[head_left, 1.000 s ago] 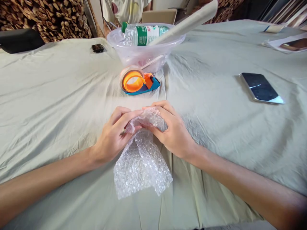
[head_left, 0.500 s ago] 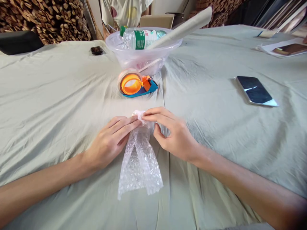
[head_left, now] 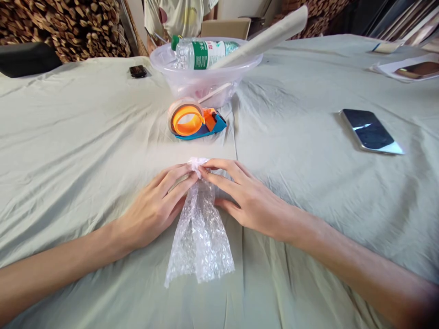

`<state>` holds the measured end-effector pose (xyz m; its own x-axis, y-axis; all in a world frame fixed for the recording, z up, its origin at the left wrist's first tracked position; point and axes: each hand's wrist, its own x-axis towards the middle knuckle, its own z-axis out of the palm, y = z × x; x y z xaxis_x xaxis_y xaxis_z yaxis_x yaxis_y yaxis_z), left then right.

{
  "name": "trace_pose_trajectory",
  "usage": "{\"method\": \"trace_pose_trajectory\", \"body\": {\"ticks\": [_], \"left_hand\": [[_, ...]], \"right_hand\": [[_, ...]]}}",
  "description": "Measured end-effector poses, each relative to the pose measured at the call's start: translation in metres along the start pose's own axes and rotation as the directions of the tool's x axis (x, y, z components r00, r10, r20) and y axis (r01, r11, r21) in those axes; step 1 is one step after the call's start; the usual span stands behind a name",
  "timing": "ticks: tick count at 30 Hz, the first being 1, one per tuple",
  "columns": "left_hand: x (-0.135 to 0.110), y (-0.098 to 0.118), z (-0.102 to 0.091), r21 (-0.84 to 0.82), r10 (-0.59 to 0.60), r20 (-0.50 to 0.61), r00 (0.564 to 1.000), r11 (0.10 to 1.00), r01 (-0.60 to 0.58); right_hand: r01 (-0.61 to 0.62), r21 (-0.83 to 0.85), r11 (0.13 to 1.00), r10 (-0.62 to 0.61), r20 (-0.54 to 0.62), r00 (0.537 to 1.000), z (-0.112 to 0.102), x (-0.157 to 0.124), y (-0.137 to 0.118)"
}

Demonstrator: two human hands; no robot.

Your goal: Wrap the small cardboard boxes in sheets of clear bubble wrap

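A sheet of clear bubble wrap (head_left: 206,237) lies on the cloth in front of me, its near end spread flat and its far end bunched into a small whitish bundle. My left hand (head_left: 159,198) grips the bundle from the left, fingertips pressed on its side. From the right, my right hand (head_left: 245,194) holds the same bundle with its fingertips, the thumb lower down by the wrap's right edge. Whatever the bundle may contain is hidden. Beyond the hands stands an orange and blue tape dispenser (head_left: 206,130) with a roll of clear tape.
A translucent basin (head_left: 206,77) behind the dispenser holds a green-labelled water bottle (head_left: 206,55) and a long pale roll (head_left: 270,39). To the right lies a phone (head_left: 370,130). A small black object (head_left: 137,71) sits at far left. Someone stands across the table.
My right hand has closed in on the bundle, its fingers shifting left and its thumb moving lower to the wrap. The wrap's near end has spread slightly. My left hand has barely moved.
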<state>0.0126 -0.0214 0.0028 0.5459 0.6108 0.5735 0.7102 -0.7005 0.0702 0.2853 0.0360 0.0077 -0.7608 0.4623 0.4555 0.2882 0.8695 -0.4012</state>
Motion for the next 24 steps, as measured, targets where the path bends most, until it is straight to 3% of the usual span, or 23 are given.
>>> {"method": "trace_pose_trajectory", "body": {"ticks": [4,11,15,18,21,24], "left_hand": [[-0.001,0.0,0.0,0.036,-0.008,0.0,1.0,0.999,0.008],[0.004,-0.001,-0.002,0.077,0.073,0.016,0.997,0.994,-0.074],[0.005,0.0,-0.005,0.053,0.042,-0.013,0.999,0.998,-0.042],[0.006,-0.002,-0.011,0.088,0.056,0.058,0.997,0.994,-0.061],[0.007,-0.005,-0.018,0.127,0.127,0.133,0.983,0.982,-0.144],[0.01,-0.008,-0.019,0.165,0.215,0.108,0.971,0.959,-0.23]], "right_hand": [[-0.036,-0.01,0.999,0.035,-0.04,0.999,0.005,0.001,-0.002],[0.09,0.024,0.996,-0.085,-0.163,0.983,0.012,0.007,0.005],[0.071,0.016,0.997,-0.069,-0.102,0.992,0.008,0.005,0.005],[0.062,0.014,0.998,-0.062,-0.044,0.997,0.006,0.003,0.005],[0.081,-0.014,0.997,-0.081,-0.045,0.996,0.007,0.003,0.007],[0.118,-0.077,0.99,-0.124,-0.084,0.989,0.009,0.006,0.008]]}}
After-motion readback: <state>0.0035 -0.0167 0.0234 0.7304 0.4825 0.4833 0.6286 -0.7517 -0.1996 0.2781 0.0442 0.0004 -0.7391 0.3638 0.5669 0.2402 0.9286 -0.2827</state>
